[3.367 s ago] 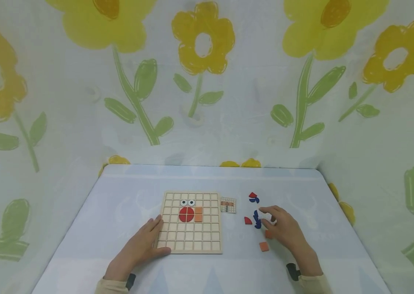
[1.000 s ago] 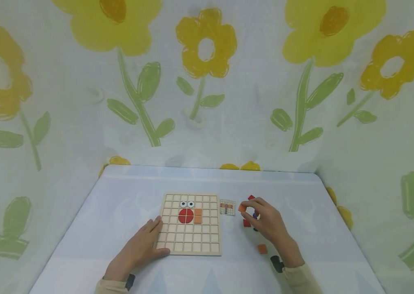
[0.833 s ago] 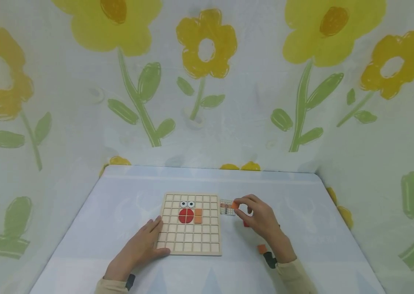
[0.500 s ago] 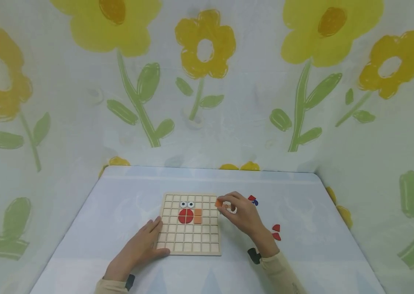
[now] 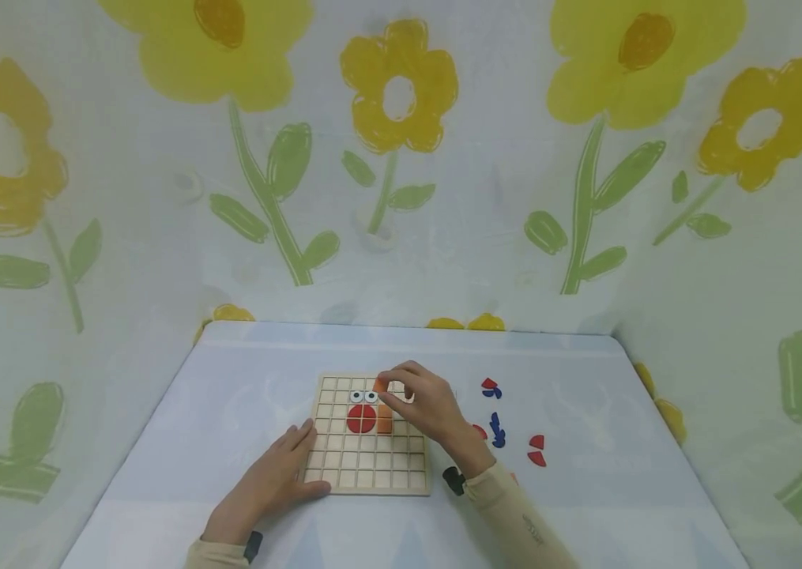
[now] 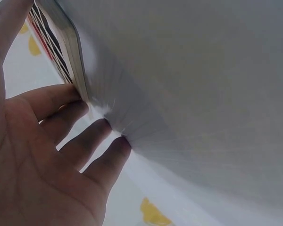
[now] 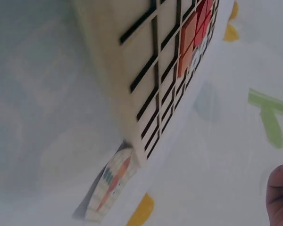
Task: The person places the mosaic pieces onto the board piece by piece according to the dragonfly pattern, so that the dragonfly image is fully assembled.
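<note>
My right hand (image 5: 425, 399) pinches an orange square tile (image 5: 381, 385) between thumb and forefinger, over the upper part of the wooden grid board (image 5: 367, 479). Just below that tile, two orange squares (image 5: 384, 420) sit in the grid, beside a red circle (image 5: 361, 419) made of quarter pieces. Two white eye tiles (image 5: 363, 397) lie above the circle. My left hand (image 5: 272, 474) rests at the board's lower left corner, fingertips against the side and thumb along the front edge. In the right wrist view only part of the right hand (image 7: 279, 188) shows, without the tile.
Loose pieces lie right of the board: dark blue ones (image 5: 497, 431), two red quarters (image 5: 536, 450), and a red quarter (image 5: 489, 383) beside small blue pieces (image 5: 492, 393). A patterned card (image 7: 113, 183) touches the board's edge; the right hand mostly hides it in the head view.
My right hand, earlier among the loose pieces with nothing in it, has picked up an orange square and carried it left over the board. My left hand stays at the board's corner.
</note>
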Demonstrator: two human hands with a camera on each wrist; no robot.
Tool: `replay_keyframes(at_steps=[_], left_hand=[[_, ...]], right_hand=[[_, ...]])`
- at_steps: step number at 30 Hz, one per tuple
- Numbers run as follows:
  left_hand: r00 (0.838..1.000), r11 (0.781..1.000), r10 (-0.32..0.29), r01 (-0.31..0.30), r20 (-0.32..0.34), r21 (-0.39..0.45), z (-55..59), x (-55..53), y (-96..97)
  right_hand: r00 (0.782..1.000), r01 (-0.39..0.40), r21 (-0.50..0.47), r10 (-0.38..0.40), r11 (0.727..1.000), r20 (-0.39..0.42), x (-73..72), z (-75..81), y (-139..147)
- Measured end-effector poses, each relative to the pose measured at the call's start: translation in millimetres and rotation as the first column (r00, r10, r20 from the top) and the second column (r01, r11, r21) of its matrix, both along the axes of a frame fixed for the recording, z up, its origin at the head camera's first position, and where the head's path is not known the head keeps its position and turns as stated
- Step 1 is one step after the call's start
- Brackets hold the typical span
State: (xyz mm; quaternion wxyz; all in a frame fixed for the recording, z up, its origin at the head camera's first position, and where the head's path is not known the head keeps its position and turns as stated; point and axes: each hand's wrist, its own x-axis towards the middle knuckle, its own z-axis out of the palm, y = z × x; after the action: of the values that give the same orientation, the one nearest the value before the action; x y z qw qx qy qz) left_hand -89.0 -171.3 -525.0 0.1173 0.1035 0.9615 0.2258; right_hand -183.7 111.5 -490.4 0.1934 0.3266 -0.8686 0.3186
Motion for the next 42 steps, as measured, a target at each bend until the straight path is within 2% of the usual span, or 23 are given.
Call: replay_keyframes(at_steps=[7,14,23,34,42], left_hand=[[1.0,1.0,-0.012,0.012,-0.009,0.004,1.8,-0.8,-0.4],[1.0,1.0,-0.024,0.024,-0.013,0.003,2.4,-1.4,-2.7],[0.999,0.999,-0.037,0.037,-0.028,0.002,0.8,-1.6,-4.3],[0.996,0.998,-0.066,0.066,-0.066,0.004,2.0,0.3,-3.6],[0.995,0.997,-0.074,0.075,-0.07,0.01,3.1,1.0,-3.7]], right_hand=[[0.999,-0.03,0.063,0.029,0.998,0.014,-10.8,4.3,-25],[0.987,-0.049,0.168,0.022,0.985,0.16,-18.9,-4.2,-48],[0.942,-0.098,0.338,-0.023,0.936,0.336,-25.6,-9.3,-72],[0.913,-0.121,0.447,-0.077,0.886,0.4,-30.7,-14.5,-86],[0.917,-0.128,0.483,-0.083,0.866,0.391,-32.4,-19.3,-90]])
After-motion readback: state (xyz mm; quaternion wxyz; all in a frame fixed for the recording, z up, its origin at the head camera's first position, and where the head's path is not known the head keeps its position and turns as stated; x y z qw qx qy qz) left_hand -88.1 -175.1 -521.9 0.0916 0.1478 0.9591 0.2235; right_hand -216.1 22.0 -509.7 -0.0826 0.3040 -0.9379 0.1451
